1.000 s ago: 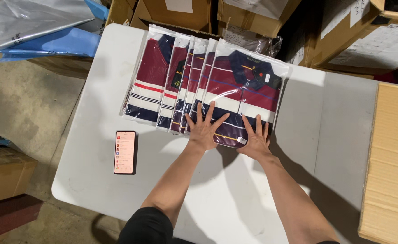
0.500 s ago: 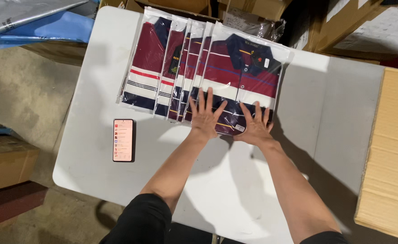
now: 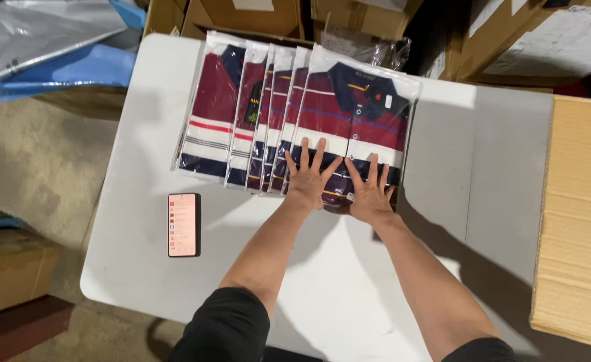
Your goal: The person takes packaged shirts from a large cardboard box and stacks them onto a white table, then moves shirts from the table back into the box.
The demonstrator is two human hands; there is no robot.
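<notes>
Two flat hands, left hand [image 3: 311,179], right hand [image 3: 369,191], pressing top bagged shirt's [image 3: 356,114] lower edge

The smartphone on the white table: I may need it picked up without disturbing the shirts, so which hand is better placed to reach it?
Probably the left hand: it lies nearer the smartphone, while the right hand would have to cross over it.

Phone [image 3: 183,224] (screen lit) on white table [image 3: 503,167]

White folding table [image 3: 496,167], 5 overlapping bagged striped polo shirts [image 3: 295,107], phone [image 3: 183,224] at left edge
</notes>
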